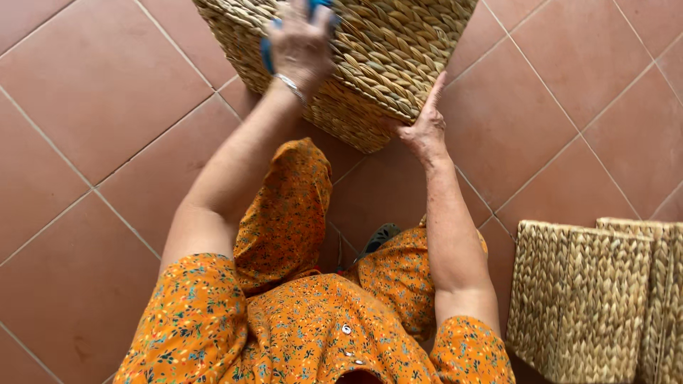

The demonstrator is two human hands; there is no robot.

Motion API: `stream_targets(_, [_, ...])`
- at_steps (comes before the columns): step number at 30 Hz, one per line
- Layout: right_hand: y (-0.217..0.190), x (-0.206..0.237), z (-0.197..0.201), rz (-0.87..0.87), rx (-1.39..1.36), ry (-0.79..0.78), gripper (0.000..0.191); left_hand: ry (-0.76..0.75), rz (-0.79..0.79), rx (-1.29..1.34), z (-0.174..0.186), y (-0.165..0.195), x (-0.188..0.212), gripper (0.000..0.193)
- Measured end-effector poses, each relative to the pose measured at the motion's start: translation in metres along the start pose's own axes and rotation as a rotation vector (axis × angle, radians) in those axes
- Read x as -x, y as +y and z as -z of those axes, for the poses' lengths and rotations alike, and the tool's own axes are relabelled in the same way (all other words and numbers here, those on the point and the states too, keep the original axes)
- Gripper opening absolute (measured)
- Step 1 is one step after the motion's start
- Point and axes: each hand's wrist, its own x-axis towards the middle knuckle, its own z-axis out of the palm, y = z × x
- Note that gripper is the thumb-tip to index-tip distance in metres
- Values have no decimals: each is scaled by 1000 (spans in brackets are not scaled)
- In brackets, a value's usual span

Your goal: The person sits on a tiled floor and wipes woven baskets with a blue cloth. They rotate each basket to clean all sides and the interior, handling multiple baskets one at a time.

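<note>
Head view: a large woven basket [370, 57] stands tilted on the tiled floor [92, 107]; the left hand [299, 43] presses a blue cloth [267, 50] against its side, fingers closed around it. The right hand [425, 124], fingers straight and holding nothing, braces the lower corner. Two smaller baskets [583, 299] lie well apart; if that bracing palm slips, the basket could tip.

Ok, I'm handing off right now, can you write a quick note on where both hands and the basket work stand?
Left hand: pressed on the side of the large woven basket, gripping a blue object, partly hidden, kind unclear.
Right hand: open, fingers flat against the basket's lower corner, steadying it.
Basket: tipped on the tiled floor in front of the person's knees, its top out of view.
Two smaller woven baskets stand at the lower right, untouched.
Done: basket braced with both hands.
Left: likely continuing the work on the basket's side with the blue object; progress cannot be judged.
</note>
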Motion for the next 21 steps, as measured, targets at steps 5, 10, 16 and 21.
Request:
stream_targets(5, [11, 9, -7, 5, 38, 36, 131, 1, -423, 432, 48, 111, 37, 31])
stream_targets(10, [4, 49, 17, 68, 172, 11, 109, -190, -485, 547, 46, 96, 57, 20])
stream_targets(16, [91, 140, 111, -228, -219, 245, 54, -188, -490, 478, 27, 77, 76, 22])
stream_targets(21, [230, 293, 162, -495, -512, 956, 32, -244, -544, 526, 15, 73, 79, 21])
